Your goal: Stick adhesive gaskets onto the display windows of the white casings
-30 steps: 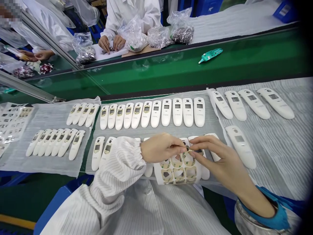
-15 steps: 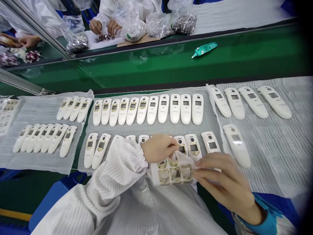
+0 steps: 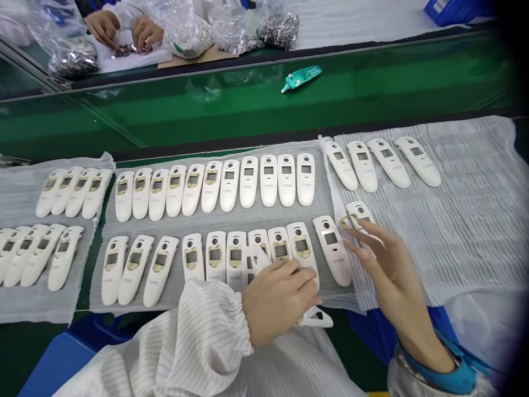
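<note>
right hand (image 3: pixel 388 270) pinches a thin ring (image 3: pixel 343 220) by the left edge of the ribbed sheet (image 3: pixel 458 231), so I'd go light, left hand (image 3: pixel 281 300) curled over the cut-out sheet (image 3: pixel 326 320), grip unclear

We're in factory assy. area | rows of ident. wht. casings (image 3: pixel 306 190) | bagged shiny pts. (image 3: pixel 280 30) | co-worker's hands (image 3: pixel 103 28) opp.

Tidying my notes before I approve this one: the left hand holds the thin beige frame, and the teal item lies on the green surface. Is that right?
Not quite: in the head view, the right hand holds the thin beige frame. The teal item does lie on the green surface.
</note>
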Demonstrator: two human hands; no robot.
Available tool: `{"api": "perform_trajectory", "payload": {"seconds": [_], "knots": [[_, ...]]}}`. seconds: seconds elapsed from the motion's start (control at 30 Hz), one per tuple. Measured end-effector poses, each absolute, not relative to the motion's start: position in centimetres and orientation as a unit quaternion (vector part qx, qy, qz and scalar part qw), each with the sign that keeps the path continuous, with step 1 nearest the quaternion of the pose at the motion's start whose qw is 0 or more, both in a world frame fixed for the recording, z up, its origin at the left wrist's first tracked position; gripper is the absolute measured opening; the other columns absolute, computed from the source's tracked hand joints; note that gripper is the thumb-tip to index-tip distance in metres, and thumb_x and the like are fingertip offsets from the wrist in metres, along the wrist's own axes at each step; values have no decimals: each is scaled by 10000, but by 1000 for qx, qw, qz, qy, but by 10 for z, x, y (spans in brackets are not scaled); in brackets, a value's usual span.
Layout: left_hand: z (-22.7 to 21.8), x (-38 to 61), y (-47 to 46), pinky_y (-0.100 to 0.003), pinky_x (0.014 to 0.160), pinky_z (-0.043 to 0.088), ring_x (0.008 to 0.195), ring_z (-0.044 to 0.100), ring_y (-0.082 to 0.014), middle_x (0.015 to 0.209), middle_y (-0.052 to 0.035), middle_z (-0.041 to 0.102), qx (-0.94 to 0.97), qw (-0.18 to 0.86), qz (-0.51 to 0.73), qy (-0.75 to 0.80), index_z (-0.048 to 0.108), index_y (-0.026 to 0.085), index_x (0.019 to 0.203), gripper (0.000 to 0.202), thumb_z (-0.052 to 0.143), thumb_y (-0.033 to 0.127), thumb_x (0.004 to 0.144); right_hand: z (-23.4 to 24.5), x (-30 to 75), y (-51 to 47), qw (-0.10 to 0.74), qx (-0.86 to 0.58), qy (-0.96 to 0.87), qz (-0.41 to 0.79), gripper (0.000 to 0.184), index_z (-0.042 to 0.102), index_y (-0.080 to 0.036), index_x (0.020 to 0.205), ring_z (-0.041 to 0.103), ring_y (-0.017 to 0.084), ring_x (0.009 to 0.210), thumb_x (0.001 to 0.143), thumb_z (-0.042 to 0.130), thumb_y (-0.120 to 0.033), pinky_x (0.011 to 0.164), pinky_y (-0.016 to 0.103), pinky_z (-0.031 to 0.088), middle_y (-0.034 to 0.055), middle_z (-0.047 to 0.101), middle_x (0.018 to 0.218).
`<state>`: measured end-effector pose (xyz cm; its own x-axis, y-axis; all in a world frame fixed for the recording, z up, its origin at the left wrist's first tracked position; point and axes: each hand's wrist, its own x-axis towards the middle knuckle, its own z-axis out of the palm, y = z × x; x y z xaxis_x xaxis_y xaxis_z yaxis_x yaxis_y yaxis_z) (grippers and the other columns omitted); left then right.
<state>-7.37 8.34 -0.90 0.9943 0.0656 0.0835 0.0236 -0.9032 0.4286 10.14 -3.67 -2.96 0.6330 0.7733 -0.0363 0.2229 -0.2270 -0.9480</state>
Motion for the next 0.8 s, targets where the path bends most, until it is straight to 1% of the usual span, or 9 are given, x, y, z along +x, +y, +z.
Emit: {"api": "perform_trajectory", "payload": {"seconds": [0.07, 0.13, 0.2, 0.27, 0.37, 0.47, 0.57, 0.67, 0.8], "knots": [[-11, -64, 81, -316, 810, 477, 969, 547, -181, 1249, -49, 566, 978, 200, 52, 10, 596, 136, 926, 273, 374, 287, 973, -27, 94, -42, 511, -745, -360, 235, 432, 444, -306, 1288, 414, 261, 1278, 876, 573, -288, 976, 484, 485, 64, 393, 1381], [-13, -50, 80, -325, 822, 484, 1046, 530, -202, 1328, -77, 504, 982, 182, 46, 20, 591, 123, 963, 283, 355, 279, 977, -28, 89, -46, 507, -749, -365, 222, 444, 453, -316, 1282, 379, 266, 1301, 862, 593, -278, 989, 492, 473, 56, 346, 1405], [-14, -35, 80, -331, 779, 498, 1067, 531, -232, 1285, -132, 513, 985, 167, 26, 38, 587, 105, 944, 267, 364, 248, 970, -31, 89, -47, 520, -742, -354, 231, 449, 443, -323, 1280, 364, 270, 1312, 861, 595, -270, 999, 504, 460, 55, 324, 1424], [-17, -22, 81, -320, 694, 502, 997, 559, -237, 1163, -156, 553, 986, 160, 2, 46, 583, 100, 901, 254, 368, 220, 961, -33, 91, -47, 551, -722, -342, 240, 431, 429, -332, 1265, 377, 270, 1305, 868, 582, -262, 993, 516, 462, 53, 326, 1431], [-23, -11, 88, -303, 629, 486, 879, 568, -216, 960, -117, 569, 988, 155, -11, 17, 577, 98, 888, 260, 360, 221, 963, -33, 96, -47, 591, -696, -310, 265, 366, 442, -342, 1213, 423, 270, 1274, 878, 565, -256, 978, 511, 476, 36, 350, 1425], [-27, -8, 99, -301, 658, 477, 885, 552, -220, 885, -94, 566, 990, 141, 6, -29, 581, 86, 887, 253, 369, 204, 960, -33, 99, -47, 597, -682, -273, 322, 367, 459, -348, 1208, 462, 279, 1244, 871, 581, -272, 976, 492, 480, 30, 376, 1420], [-24, -7, 110, -301, 695, 470, 881, 548, -218, 863, -96, 587, 991, 122, 18, -51, 591, 79, 866, 269, 361, 184, 960, -35, 97, -46, 584, -677, -266, 361, 397, 452, -350, 1234, 494, 276, 1214, 866, 591, -295, 974, 482, 483, 40, 391, 1409], [-17, -12, 111, -302, 712, 467, 900, 555, -220, 877, -99, 614, 993, 110, 22, -41, 595, 87, 860, 252, 374, 166, 952, -34, 91, -46, 565, -701, -276, 336, 385, 476, -340, 1217, 435, 265, 1266, 857, 603, -293, 1016, 466, 451, 37, 388, 1397], [-10, -34, 95, -327, 791, 463, 1012, 544, -246, 1106, -133, 615, 993, 108, 45, -28, 585, 84, 951, 203, 403, 175, 941, -27, 81, -49, 563, -727, -279, 278, 429, 476, -352, 1210, 358, 271, 1315, 825, 639, -255, 1008, 471, 465, 25, 350, 1402]]}}
